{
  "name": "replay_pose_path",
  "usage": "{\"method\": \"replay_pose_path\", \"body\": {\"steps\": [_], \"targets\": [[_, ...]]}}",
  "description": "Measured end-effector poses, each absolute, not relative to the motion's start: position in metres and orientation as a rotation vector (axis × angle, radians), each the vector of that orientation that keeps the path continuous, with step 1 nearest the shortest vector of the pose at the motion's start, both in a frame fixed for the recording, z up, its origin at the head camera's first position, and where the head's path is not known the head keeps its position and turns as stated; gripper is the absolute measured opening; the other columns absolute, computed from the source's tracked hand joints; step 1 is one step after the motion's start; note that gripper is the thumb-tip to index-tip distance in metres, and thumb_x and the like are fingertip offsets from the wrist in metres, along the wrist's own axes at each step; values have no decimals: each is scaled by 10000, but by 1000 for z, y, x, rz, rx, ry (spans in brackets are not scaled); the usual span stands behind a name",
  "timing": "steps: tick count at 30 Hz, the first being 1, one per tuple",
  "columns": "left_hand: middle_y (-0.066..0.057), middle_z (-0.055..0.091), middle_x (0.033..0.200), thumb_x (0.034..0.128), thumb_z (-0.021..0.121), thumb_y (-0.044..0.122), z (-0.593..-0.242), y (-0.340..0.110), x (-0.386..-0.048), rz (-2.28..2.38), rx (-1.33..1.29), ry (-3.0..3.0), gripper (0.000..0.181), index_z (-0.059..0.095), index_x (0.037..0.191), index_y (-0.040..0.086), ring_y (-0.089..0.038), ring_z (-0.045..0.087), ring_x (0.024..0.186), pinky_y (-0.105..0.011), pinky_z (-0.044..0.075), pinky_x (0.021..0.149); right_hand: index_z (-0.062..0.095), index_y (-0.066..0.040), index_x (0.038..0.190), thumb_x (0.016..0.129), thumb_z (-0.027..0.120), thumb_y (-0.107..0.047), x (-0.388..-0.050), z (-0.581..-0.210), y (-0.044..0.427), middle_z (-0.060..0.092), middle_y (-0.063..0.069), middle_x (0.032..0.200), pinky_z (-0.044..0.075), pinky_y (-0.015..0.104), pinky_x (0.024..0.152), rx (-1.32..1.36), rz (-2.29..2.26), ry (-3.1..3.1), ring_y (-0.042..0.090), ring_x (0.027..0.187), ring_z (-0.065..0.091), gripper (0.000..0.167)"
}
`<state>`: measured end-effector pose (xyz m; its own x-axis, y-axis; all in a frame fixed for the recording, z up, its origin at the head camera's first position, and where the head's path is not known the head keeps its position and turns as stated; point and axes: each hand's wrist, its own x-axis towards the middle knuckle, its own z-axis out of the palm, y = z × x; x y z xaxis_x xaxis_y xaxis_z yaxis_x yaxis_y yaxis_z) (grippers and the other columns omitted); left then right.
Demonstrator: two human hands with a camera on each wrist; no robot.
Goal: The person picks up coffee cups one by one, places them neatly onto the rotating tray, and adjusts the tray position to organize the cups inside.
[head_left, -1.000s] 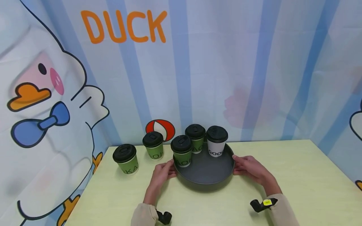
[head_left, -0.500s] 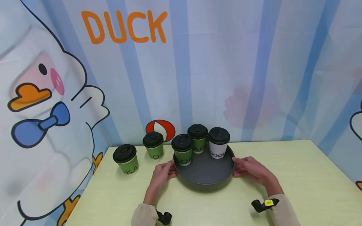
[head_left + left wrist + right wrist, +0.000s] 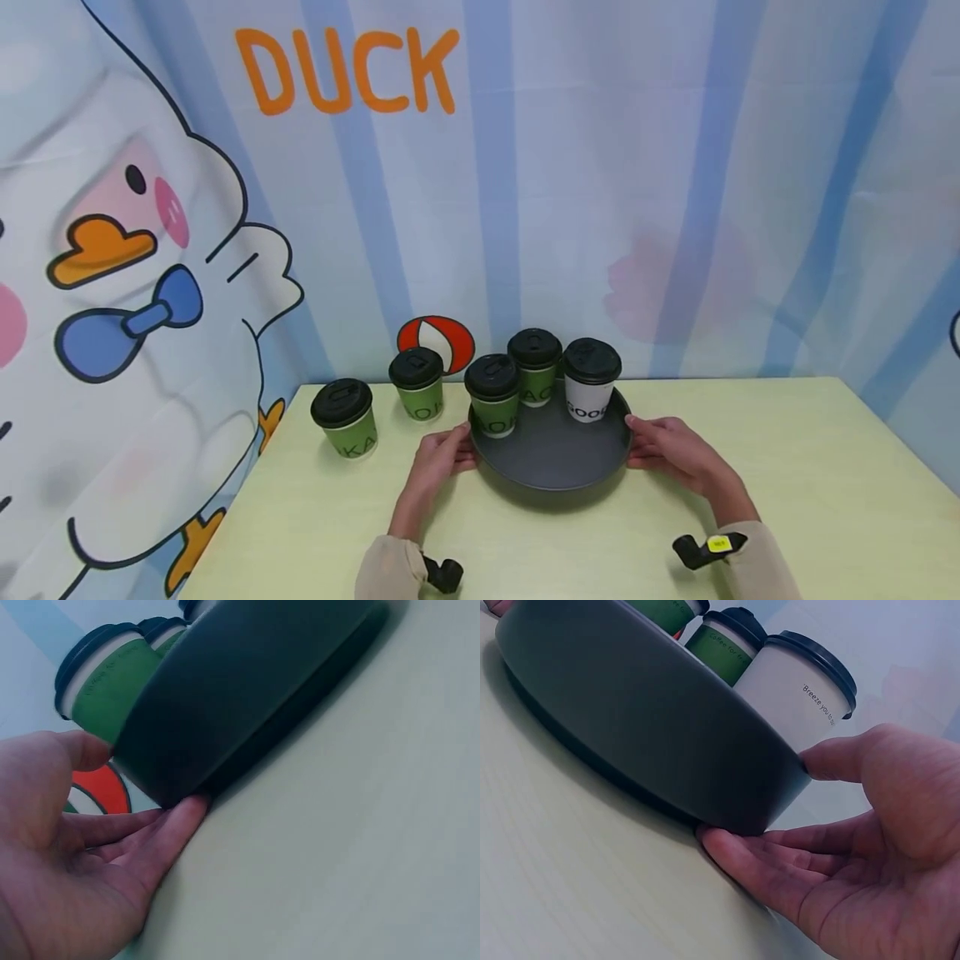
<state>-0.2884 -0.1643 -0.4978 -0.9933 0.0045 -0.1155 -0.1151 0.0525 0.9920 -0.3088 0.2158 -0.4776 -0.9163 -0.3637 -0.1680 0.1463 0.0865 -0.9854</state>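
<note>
A round dark grey tray point(image 3: 551, 458) with a raised rim carries three lidded paper coffee cups. On it stand a green cup point(image 3: 495, 417) at the left, another green cup point(image 3: 537, 385) at the back and a white cup point(image 3: 588, 400) at the right, all upright. My left hand point(image 3: 438, 458) grips the tray's left edge, thumb at the rim and fingers under the base. At the opposite edge my right hand point(image 3: 675, 450) holds it likewise. Shadow lies beneath the tray; whether its base touches the table I cannot tell.
Two more green cups with black lids, one nearer point(image 3: 351, 435) and one farther back point(image 3: 420, 398), stand on the pale yellow table point(image 3: 795, 467) left of the tray. A duck-print curtain point(image 3: 570, 167) hangs behind the table's back edge.
The tray has turned slightly clockwise with its cups: the back green cup and the white cup shifted a little rightward. Both hands kept their hold. The head view swung slightly left.
</note>
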Motion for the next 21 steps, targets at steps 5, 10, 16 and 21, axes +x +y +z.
{"method": "replay_pose_path", "body": {"steps": [5,10,16,21], "targets": [[-229,690,1197,1075,551,360,-482,-173,-284,2041,-23,2273,582,567,1359,-148,-291,703,1060,-407,582,965,433,248,1329,1108,511,-303,-310,-477,216,665,132,988,615,337,869,-231,-1887,2001,162,864,708,599],[-235,672,1238,1069,589,354,-451,-190,-276,2113,58,2419,528,584,1377,-75,-338,698,1106,-403,574,983,428,253,1335,1109,509,-304,-310,-477,214,672,133,990,615,331,865,-240,-1877,2005,168,867,709,607],[-180,724,1119,1026,684,219,-416,-216,-261,2328,278,2799,364,668,1327,14,-219,718,990,-232,577,891,380,262,1372,1112,500,-308,-310,-478,215,670,139,1010,612,335,871,-220,-1873,2009,172,879,706,638],[-168,656,1268,941,773,134,-416,-249,-254,2307,196,3284,436,663,1352,43,-266,617,1205,-396,485,1090,368,259,1380,1114,496,-311,-311,-479,215,664,139,1009,612,338,874,-211,-1863,2013,172,880,709,642]]}}
